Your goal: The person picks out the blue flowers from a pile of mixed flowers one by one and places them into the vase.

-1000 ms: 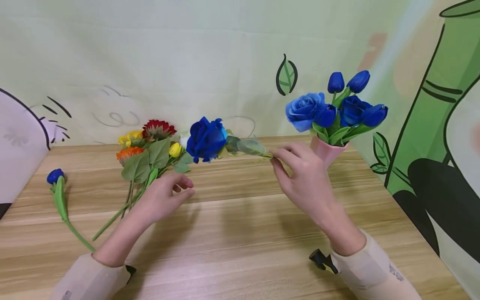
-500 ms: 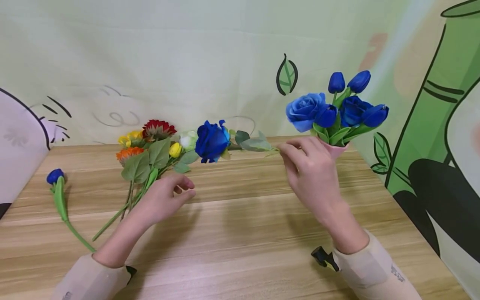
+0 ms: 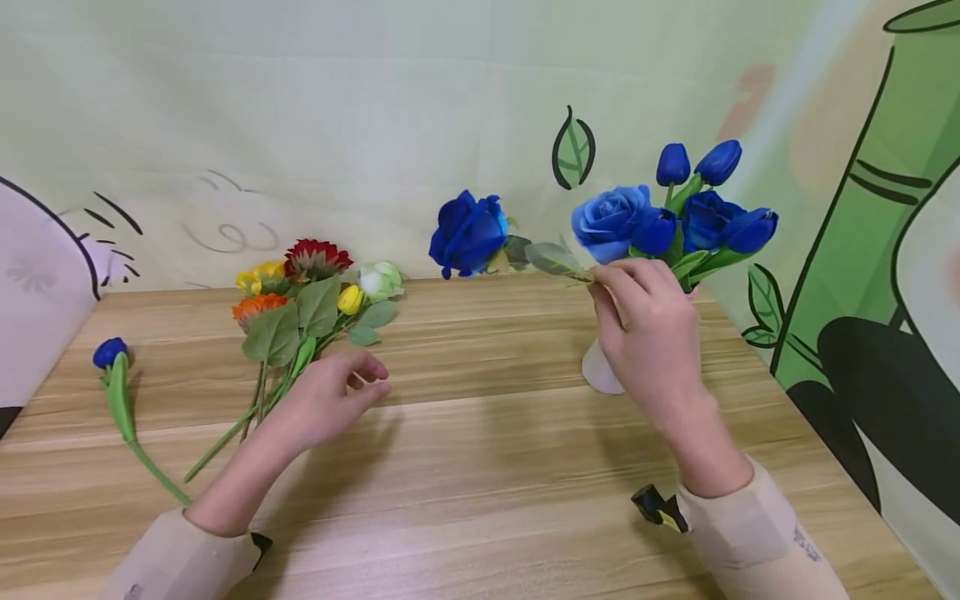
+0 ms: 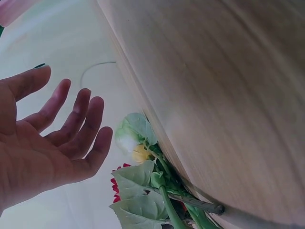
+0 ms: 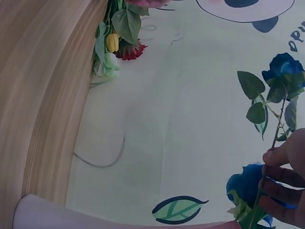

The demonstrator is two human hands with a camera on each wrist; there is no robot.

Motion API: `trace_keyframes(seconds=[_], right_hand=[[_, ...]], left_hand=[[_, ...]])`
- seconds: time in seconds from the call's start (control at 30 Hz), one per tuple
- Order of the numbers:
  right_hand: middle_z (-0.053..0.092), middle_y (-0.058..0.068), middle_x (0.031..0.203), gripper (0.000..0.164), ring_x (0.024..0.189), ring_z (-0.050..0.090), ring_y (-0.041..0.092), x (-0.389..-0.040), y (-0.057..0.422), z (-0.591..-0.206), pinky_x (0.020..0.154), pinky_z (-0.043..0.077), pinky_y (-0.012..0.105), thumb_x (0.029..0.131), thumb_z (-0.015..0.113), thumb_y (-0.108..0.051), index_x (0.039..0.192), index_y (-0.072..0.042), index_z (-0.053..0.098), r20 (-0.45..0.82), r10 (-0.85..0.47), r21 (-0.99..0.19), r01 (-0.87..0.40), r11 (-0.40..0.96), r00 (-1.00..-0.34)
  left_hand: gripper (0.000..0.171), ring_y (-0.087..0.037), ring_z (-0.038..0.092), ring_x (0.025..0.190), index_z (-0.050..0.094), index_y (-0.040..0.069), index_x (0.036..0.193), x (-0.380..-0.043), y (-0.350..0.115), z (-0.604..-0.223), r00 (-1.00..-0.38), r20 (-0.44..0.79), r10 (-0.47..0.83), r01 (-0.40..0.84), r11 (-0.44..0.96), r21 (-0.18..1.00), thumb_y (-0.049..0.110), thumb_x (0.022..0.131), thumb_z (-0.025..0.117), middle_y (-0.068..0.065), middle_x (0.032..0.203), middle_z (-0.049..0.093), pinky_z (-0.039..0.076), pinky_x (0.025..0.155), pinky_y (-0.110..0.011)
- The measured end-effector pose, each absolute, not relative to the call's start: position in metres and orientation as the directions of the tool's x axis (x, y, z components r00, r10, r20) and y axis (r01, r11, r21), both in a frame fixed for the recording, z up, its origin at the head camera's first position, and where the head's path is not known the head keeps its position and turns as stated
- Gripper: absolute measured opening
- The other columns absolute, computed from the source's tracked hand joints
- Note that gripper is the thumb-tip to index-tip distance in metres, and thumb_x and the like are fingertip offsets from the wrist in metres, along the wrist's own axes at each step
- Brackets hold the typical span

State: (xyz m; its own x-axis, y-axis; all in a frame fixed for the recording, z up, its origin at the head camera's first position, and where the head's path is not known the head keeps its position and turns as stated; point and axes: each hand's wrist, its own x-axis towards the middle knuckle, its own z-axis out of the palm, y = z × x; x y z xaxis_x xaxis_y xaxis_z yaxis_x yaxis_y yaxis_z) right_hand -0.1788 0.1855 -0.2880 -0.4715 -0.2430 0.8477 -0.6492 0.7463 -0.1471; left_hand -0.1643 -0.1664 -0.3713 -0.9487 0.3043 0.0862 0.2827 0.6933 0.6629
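Observation:
My right hand point(image 3: 652, 342) pinches the stem of a dark blue artificial rose point(image 3: 468, 233). Its bloom points left, raised above the table's back edge. The right wrist view shows thumb and fingers around the thin leafy stem point(image 5: 279, 126). That hand overlaps a vase point(image 3: 602, 371), hiding most of it; the white base shows. Out of the vase rise blue tulips point(image 3: 718, 163) and blue roses, one of them a lighter blue rose point(image 3: 611, 218). My left hand point(image 3: 326, 396) holds nothing, its fingers loosely bent, over the stems of a flower pile point(image 3: 318, 304).
In the pile are red, orange, yellow and white blooms, among them a white flower point(image 3: 381, 281). A single blue tulip point(image 3: 116, 383) lies at the table's left. Behind the wooden table point(image 3: 450, 500) hangs a printed cloth point(image 3: 420, 108).
My right hand has carried the blue rose rightward and up, away from the pile and closer to the vase. The white flower now shows fully. My left hand stays put.

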Motion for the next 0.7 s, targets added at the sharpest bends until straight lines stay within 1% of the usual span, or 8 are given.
trace_keyframes(seconds=[0.2, 0.43, 0.6, 0.7], right_hand=[[0.069, 0.022, 0.098, 0.013, 0.092, 0.065, 0.037, -0.185, 0.192, -0.284, 0.082, 0.056, 0.048, 0.096, 0.07, 0.0, 0.103, 0.009, 0.072, 0.866, -0.165, -0.178, -0.601, 0.779, -0.472], [0.068, 0.023, 0.094, 0.013, 0.084, 0.066, 0.035, -0.19, 0.201, -0.289, 0.074, 0.056, 0.044, 0.096, 0.068, 0.0, 0.101, 0.011, 0.071, 0.864, -0.074, -0.255, -0.561, 0.788, -0.498], [0.067, 0.022, 0.089, 0.011, 0.079, 0.066, 0.035, -0.194, 0.205, -0.292, 0.071, 0.056, 0.047, 0.095, 0.066, -0.001, 0.097, 0.01, 0.069, 0.854, -0.019, -0.307, -0.535, 0.787, -0.519], [0.068, 0.021, 0.088, 0.011, 0.078, 0.067, 0.035, -0.195, 0.208, -0.293, 0.07, 0.056, 0.048, 0.095, 0.065, -0.002, 0.097, 0.009, 0.069, 0.847, -0.006, -0.314, -0.511, 0.8, -0.531]], left_hand=[[0.02, -0.027, 0.066, 0.096, 0.071, 0.003, 0.11, -0.164, -0.167, -0.372, -0.948, 0.077, 0.309, 0.28, 0.694, 0.664, 0.019, 0.1, 0.068, -0.008, 0.105, 0.071, 0.056, 0.08, -0.045], [0.02, -0.026, 0.066, 0.095, 0.071, 0.003, 0.111, -0.164, -0.167, -0.372, -0.949, 0.064, 0.308, 0.27, 0.694, 0.667, 0.02, 0.1, 0.068, -0.007, 0.104, 0.072, 0.056, 0.079, -0.044], [0.02, -0.026, 0.066, 0.095, 0.071, 0.003, 0.11, -0.163, -0.167, -0.372, -0.95, 0.058, 0.306, 0.264, 0.696, 0.668, 0.02, 0.101, 0.068, -0.007, 0.104, 0.072, 0.056, 0.079, -0.043], [0.019, -0.026, 0.066, 0.095, 0.071, 0.004, 0.109, -0.163, -0.167, -0.372, -0.95, 0.057, 0.307, 0.265, 0.696, 0.667, 0.02, 0.1, 0.068, -0.006, 0.103, 0.072, 0.055, 0.079, -0.043]])
